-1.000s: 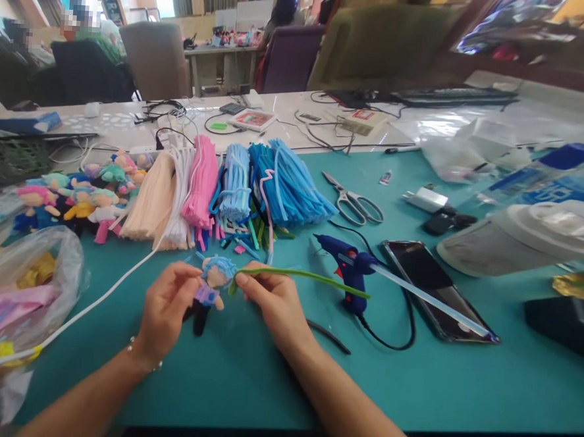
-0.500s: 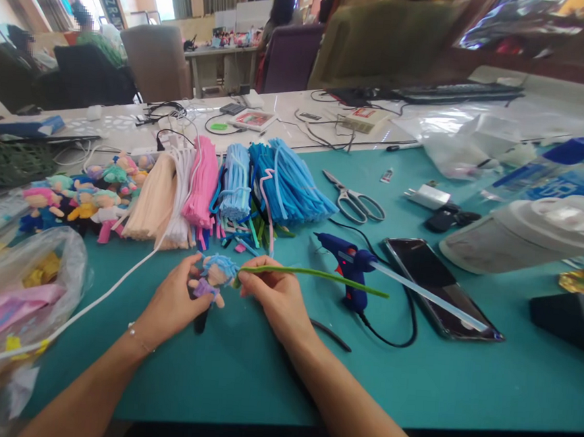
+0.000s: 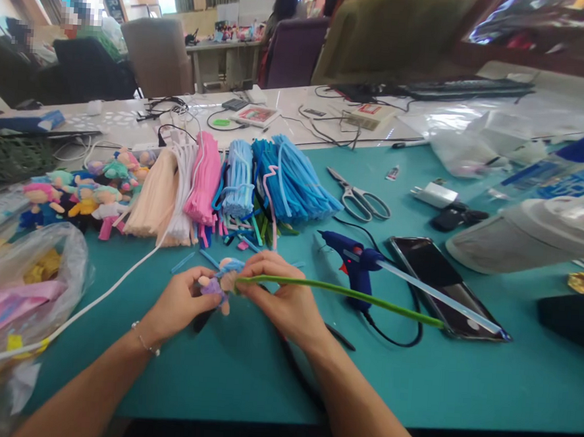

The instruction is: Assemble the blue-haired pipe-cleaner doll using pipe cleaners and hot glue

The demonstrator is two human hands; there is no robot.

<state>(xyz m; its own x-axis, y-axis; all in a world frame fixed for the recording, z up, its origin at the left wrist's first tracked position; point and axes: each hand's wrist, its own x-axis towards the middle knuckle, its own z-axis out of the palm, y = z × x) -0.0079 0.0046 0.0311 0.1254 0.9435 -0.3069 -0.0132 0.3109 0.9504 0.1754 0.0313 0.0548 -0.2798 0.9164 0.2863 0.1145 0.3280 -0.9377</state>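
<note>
A small fuzzy doll (image 3: pixel 213 287) with blue hair and a purple body is pinched by my left hand (image 3: pixel 180 304), fingers closed round its body. My right hand (image 3: pixel 287 300) is closed on a green pipe cleaner (image 3: pixel 366 294), whose one end meets the doll's head while the long free end points right, over the glue gun's grip. The right fingers partly cover the doll's hair. Beneath the left hand lies a dark object (image 3: pixel 202 320), mostly hidden.
Bundles of blue pipe cleaners (image 3: pixel 304 186) and pink pipe cleaners (image 3: pixel 206 180) lie ahead, beside finished dolls (image 3: pixel 83 192). To the right are scissors (image 3: pixel 360 197), a blue glue gun (image 3: pixel 351 262), a phone (image 3: pixel 429 279) and a white cup (image 3: pixel 523 236). A plastic bag (image 3: pixel 66 264) sits left.
My right hand has moved over the doll's head, and the doll has turned. More of the green pipe cleaner now stretches out to the right. The view has shifted slightly.
</note>
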